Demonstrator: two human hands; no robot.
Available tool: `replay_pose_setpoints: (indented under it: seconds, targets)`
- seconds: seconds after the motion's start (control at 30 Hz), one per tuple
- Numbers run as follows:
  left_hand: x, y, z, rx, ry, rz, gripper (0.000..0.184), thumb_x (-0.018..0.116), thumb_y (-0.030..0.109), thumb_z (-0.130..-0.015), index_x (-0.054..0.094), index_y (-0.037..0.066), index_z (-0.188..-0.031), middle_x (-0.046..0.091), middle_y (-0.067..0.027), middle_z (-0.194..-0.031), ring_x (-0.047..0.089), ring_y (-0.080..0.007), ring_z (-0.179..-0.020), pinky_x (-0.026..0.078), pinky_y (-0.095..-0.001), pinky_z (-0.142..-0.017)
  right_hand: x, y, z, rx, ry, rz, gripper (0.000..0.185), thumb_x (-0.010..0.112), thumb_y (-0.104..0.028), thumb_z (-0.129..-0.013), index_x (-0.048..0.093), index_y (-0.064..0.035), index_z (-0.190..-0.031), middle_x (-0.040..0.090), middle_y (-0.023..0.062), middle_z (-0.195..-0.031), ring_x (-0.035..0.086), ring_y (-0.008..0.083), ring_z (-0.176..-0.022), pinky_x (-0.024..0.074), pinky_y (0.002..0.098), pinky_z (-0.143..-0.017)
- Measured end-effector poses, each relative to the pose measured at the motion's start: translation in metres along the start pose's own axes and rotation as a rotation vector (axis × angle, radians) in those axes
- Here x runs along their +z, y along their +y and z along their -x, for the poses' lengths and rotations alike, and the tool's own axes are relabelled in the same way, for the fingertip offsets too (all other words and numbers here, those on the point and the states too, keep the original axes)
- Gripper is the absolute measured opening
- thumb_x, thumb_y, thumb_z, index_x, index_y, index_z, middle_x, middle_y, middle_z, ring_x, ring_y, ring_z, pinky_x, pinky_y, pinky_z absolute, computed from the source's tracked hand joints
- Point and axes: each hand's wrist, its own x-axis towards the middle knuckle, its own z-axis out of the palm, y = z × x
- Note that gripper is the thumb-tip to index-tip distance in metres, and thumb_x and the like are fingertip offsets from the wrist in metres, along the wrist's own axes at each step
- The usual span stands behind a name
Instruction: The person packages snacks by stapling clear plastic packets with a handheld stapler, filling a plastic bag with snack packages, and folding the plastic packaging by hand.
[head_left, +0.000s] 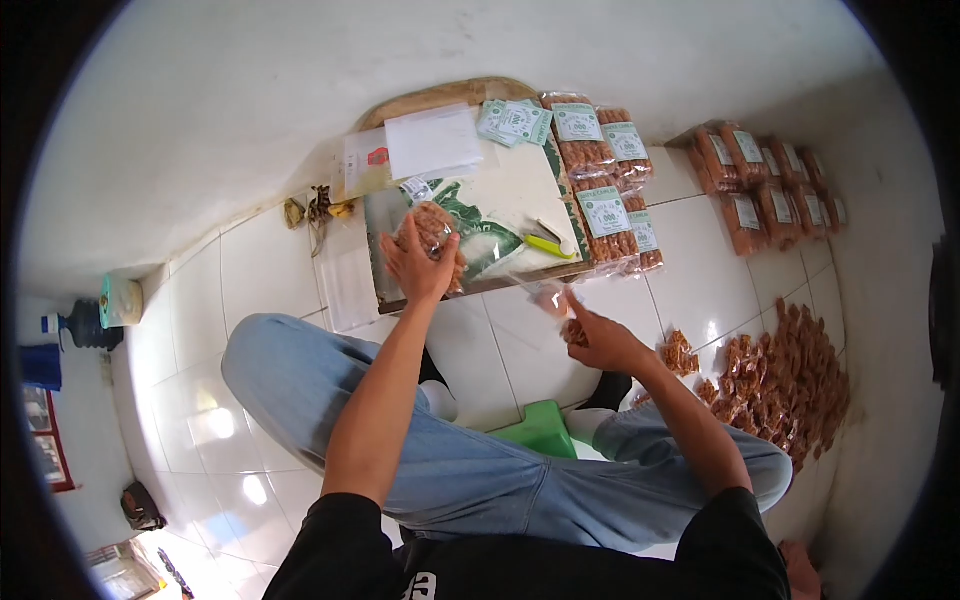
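My left hand (418, 268) is closed round a clear plastic bag of brown snacks (432, 228), over the left part of the low table (510, 185). Out past the table's front edge, my right hand (602, 342) has its fingers closed on a small clear snack packet (572, 332); the plastic near its fingertips is smeared by motion. A green stapler (548, 244) lies on the tabletop between the hands. Larger packs of snacks (605, 215) with printed labels are stacked along the table's right edge.
White paper (435, 142) and green printed labels (515, 122) lie at the table's back. A heap of small snack packets (785, 375) covers the floor to the right, with packed bundles (770, 190) by the wall. A green stool (540, 430) is between my legs.
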Motion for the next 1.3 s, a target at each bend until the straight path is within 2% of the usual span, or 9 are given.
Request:
replay_pose_setpoints:
  seconds: [0.13,0.2,0.33,0.4,0.53,0.8,0.93,1.1,1.3]
  targets:
    - [0.001,-0.001,0.0,0.016,0.014,-0.001,0.096,0.063,0.067,-0.076,0.02,0.025,-0.151,0.001,-0.0273,-0.153,0.0,-0.0399,-0.144,0.009,-0.0578,-0.113,-0.008,0.001,-0.006,-0.074,0.234,-0.086,0.067,0.064,-0.019,-0.081,0.036,-0.0037,-0.14,0.064,0.0168,-0.1,0.063,0.029,-0.088,0.0504,0.0358,-0.08]
    - [0.001,-0.001,0.0,0.0,0.01,-0.014,0.096,0.062,0.068,-0.076,0.02,0.025,-0.151,0.001,-0.0274,-0.153,0.0,-0.0399,-0.144,0.009,-0.0579,-0.113,-0.019,-0.008,-0.004,0.044,-0.075,-0.239,0.065,0.063,-0.016,-0.078,0.039,-0.0071,-0.138,0.063,0.0156,-0.092,0.061,0.0318,-0.087,0.0504,0.0401,-0.079]
    - [0.002,0.001,0.002,-0.01,0.013,-0.013,0.096,0.061,0.069,-0.076,0.021,0.024,-0.151,0.001,-0.0277,-0.153,-0.001,-0.0398,-0.144,0.008,-0.058,-0.113,-0.009,-0.009,-0.004,-0.026,-0.15,-0.28,0.058,0.063,-0.018,-0.079,0.043,-0.0068,-0.132,0.063,0.0133,-0.092,0.063,0.0314,-0.087,0.0507,0.0396,-0.078]
    - [0.001,0.001,0.002,-0.009,0.008,-0.003,0.096,0.061,0.07,-0.076,0.021,0.024,-0.151,0.001,-0.0277,-0.153,-0.001,-0.0397,-0.144,0.008,-0.0579,-0.113,-0.009,-0.021,-0.003,0.014,-0.042,0.215,0.068,0.066,-0.02,-0.081,0.037,-0.0054,-0.14,0.064,0.016,-0.099,0.064,0.0284,-0.088,0.0508,0.0331,-0.078]
    - [-0.001,0.0,0.001,-0.014,-0.022,0.0,0.097,0.061,0.07,-0.076,0.02,0.023,-0.151,0.0,-0.0278,-0.153,-0.003,-0.0398,-0.144,0.006,-0.0581,-0.113,0.006,-0.013,-0.011,0.035,0.215,0.173,0.068,0.069,-0.023,-0.08,0.038,-0.0044,-0.137,0.064,0.0185,-0.097,0.065,0.0301,-0.087,0.0511,0.0344,-0.077]
    - [0.003,-0.001,0.001,-0.015,0.012,-0.001,0.097,0.061,0.07,-0.075,0.02,0.024,-0.151,0.0,-0.0278,-0.153,-0.001,-0.0406,-0.144,0.006,-0.0586,-0.113,-0.001,-0.006,-0.021,0.237,-0.063,-1.206,0.033,0.063,-0.028,-0.09,0.058,-0.0061,-0.114,0.064,0.0052,-0.095,0.06,0.0154,-0.077,0.0504,0.0314,-0.067]
    - [0.001,0.001,0.001,-0.022,-0.009,-0.004,0.096,0.062,0.068,-0.077,0.019,0.024,-0.151,-0.001,-0.0278,-0.153,-0.004,-0.0407,-0.144,0.005,-0.0584,-0.113,-0.01,-0.021,-0.014,0.366,-0.057,-1.277,0.033,0.058,-0.032,-0.092,0.059,-0.0056,-0.113,0.063,0.0063,-0.099,0.059,0.0157,-0.08,0.0498,0.0322,-0.067]
    - [0.002,0.001,0.001,-0.016,0.004,0.002,0.096,0.062,0.068,-0.077,0.019,0.024,-0.151,-0.001,-0.0278,-0.153,-0.004,-0.0409,-0.144,0.005,-0.0584,-0.113,0.006,0.018,-0.023,0.185,-0.2,-1.535,0.037,0.041,-0.031,-0.098,0.057,-0.0035,-0.117,0.063,0.007,-0.104,0.059,0.0163,-0.084,0.0493,0.0333,-0.067]
    - [0.002,0.001,0.001,-0.018,-0.003,0.015,0.096,0.062,0.068,-0.077,0.018,0.024,-0.151,-0.002,-0.0274,-0.153,-0.006,-0.0404,-0.144,0.005,-0.0583,-0.113,0.004,-0.012,-0.031,0.136,-0.09,-1.449,0.039,0.047,-0.029,-0.098,0.054,-0.0005,-0.124,0.063,0.0084,-0.11,0.06,0.0159,-0.09,0.0502,0.0318,-0.074]
